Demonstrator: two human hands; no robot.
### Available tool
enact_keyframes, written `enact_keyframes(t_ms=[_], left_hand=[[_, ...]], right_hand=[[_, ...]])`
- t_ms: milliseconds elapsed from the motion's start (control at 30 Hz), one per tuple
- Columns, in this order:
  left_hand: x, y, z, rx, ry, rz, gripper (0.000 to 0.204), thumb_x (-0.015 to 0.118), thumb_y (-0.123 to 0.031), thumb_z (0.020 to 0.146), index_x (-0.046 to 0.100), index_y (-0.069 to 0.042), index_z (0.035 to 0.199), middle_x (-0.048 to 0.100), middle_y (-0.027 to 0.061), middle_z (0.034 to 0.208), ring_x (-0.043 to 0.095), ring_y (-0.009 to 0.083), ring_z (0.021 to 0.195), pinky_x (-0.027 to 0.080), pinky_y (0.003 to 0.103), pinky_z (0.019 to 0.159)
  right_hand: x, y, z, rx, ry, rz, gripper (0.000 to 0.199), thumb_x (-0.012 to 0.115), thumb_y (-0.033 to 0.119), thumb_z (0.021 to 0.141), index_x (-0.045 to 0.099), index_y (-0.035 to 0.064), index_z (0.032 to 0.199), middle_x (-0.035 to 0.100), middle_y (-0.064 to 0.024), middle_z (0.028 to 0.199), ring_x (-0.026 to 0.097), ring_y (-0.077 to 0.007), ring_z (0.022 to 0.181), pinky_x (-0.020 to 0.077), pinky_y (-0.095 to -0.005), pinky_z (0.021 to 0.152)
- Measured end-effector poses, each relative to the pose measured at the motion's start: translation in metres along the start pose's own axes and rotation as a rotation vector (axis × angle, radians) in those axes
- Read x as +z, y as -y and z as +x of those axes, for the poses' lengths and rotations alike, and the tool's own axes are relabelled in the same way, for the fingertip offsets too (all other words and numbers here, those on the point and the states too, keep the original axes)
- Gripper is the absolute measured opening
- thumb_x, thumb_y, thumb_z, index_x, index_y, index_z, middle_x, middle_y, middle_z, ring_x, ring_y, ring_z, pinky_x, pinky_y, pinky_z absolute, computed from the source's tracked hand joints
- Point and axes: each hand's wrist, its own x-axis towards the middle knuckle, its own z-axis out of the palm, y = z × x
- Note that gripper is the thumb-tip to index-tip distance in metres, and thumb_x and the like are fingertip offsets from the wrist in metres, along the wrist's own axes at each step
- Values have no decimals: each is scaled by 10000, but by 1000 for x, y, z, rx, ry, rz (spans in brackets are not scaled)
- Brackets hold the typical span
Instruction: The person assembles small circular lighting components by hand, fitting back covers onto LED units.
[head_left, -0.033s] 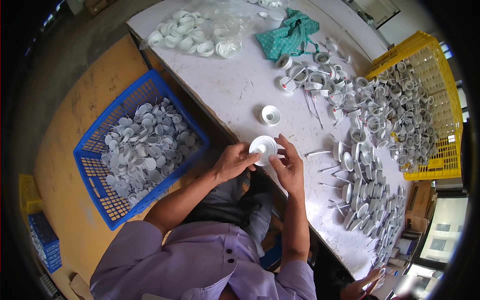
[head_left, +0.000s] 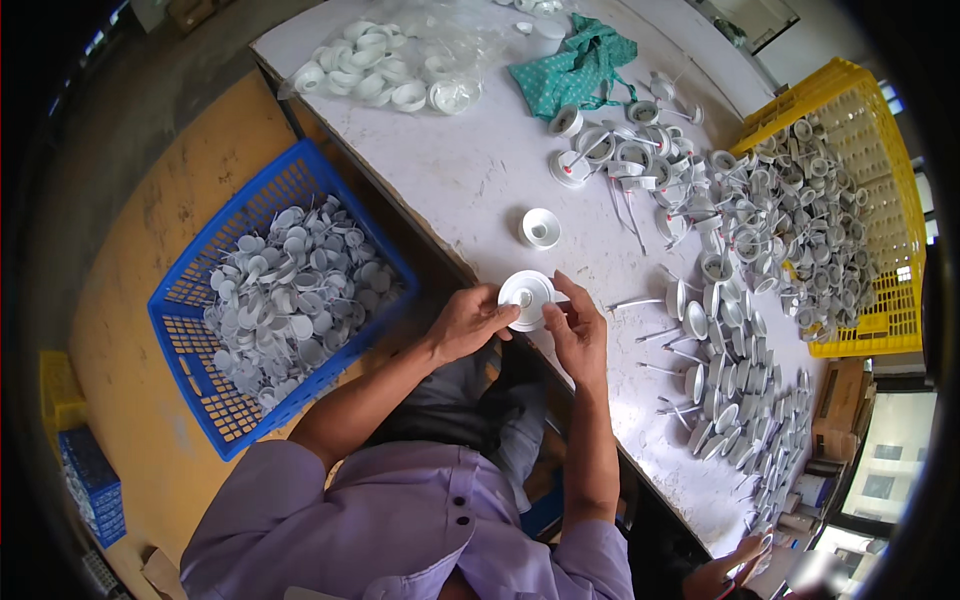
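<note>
Between my hands, over the table's near edge, is a round white plastic cup-shaped housing (head_left: 526, 288), its open side facing up. My left hand (head_left: 474, 322) is closed on its left side, with the thumb reaching over the rim. On the opposite side, the fingers and thumb of my right hand (head_left: 577, 328) pinch the rim. A similar white cup (head_left: 541, 229) stands on the table just beyond my hands, touched by neither. Whether something small lies under my left thumb is hard to make out.
A blue basket (head_left: 190, 395) of small white discs stands left. Right are wired white round parts (head_left: 728, 380) in rows, a heap (head_left: 640, 160), and a tilted yellow crate (head_left: 890, 210). A bag of white cups (head_left: 385, 70) and green cloth (head_left: 570, 75) lie far back. Another person's hand (head_left: 725, 570) shows lower right.
The fingers of my right hand have shifted very slightly along the rim of the housing. Everything else stays as it was.
</note>
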Motion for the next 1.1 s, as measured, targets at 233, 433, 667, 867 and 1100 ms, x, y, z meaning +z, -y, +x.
enact_keyframes(t_ms=[233, 433, 667, 867, 1100], left_hand=[[12, 14, 2, -12, -102, 180, 280, 573, -159, 847, 601, 76, 998, 664, 106, 801, 647, 132, 672, 523, 255, 635], [19, 12, 7, -18, -103, 214, 279, 555, -152, 837, 604, 87, 973, 665, 119, 787, 666, 144, 665, 526, 260, 612], [45, 2, 16, -138, 43, 265, 269, 637, -171, 867, 598, 52, 1012, 682, 99, 848, 660, 124, 708, 523, 259, 606], [96, 11, 43, -112, 277, 295, 296, 626, -175, 899, 587, 46, 1090, 659, 100, 954, 627, 120, 780, 545, 259, 627], [159, 29, 79, -163, 458, 210, 307, 608, -184, 906, 589, 54, 1098, 665, 125, 953, 647, 148, 790, 557, 272, 658]], right_hand=[[12, -25, -9, 52, -168, 49, 219, 605, 64, 879, 626, -31, 1075, 634, -41, 692, 557, -55, 599, 454, -207, 555], [10, -25, -13, 72, -243, 43, 196, 630, 56, 859, 641, -29, 1036, 610, -25, 643, 532, -47, 555, 438, -202, 520], [-19, -40, -32, 86, -352, -1, 232, 621, 79, 872, 636, -30, 1076, 619, -32, 650, 546, -59, 551, 440, -209, 511], [-75, -40, -61, 285, -489, 64, 292, 603, 141, 896, 617, -47, 1119, 641, -58, 667, 553, -75, 546, 444, -224, 505], [-137, -19, -84, -78, -415, -668, 782, 825, 224, 656, 468, -11, 1312, 499, -203, 1294, 510, -334, 1134, 446, -411, 925]])
